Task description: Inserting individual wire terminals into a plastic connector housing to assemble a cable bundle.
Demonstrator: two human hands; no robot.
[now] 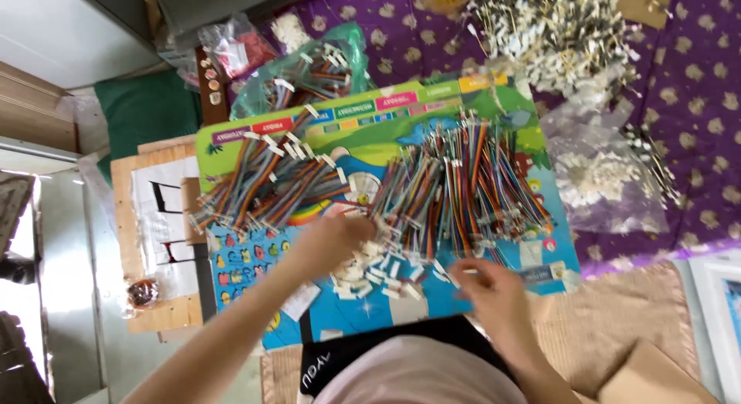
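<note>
On the desk, a large colourful printed board [370,126] was laid flat, and two heaps of multicoloured ribbon-wire bundles were spread over it: a broad one [463,188] at its middle and a smaller one [262,180] well apart on the far side. Nearer the body, a scatter of small white connector pieces [370,269] was seen between the two hands. The left hand [332,238] was lowered onto the near edge of the wires and pieces; whether anything was gripped could not be told, its fingers being blurred. The right hand [490,284] was narrowed, a thin wire end seemingly pinched at its fingertips. The wires were judged light, limp and easily tangled, best taken near the stiff white ends; the connector pieces were judged tiny and easily scattered.
</note>
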